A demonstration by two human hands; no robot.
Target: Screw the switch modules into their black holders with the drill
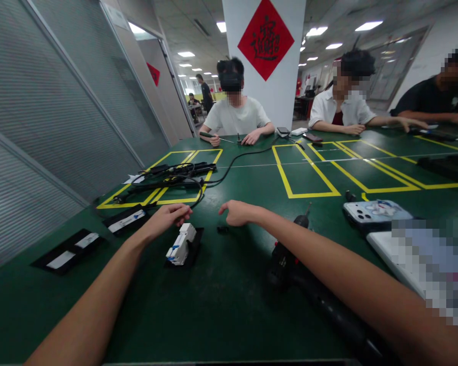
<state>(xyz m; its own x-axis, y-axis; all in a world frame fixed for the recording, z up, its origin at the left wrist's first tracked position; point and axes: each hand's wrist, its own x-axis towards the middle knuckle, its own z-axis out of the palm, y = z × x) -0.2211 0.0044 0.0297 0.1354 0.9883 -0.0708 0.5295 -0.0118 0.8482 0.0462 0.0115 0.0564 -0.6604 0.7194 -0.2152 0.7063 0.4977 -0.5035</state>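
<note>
Just beyond the white block (pixel 181 245) on the green table (pixel 221 315): left hand (pixel 174 213), fingers curled together; I cannot tell whether they hold anything.
Right of the block: right hand (pixel 237 213), forefinger out, others folded; grip unclear.
Small black piece (pixel 222 230): right of the block, near the right hand.
Black power tool (pixel 280 267): farther right of the block.

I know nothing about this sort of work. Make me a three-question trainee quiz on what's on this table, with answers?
1. True or false: the white block is nearer the left hand than the right hand.
2. Which is nearest the right hand? a) a phone; b) a small black piece; c) the white block.
3. What colour is the tape outlining rectangles on the table?

Key: 1. True. 2. b. 3. Yellow.
</note>
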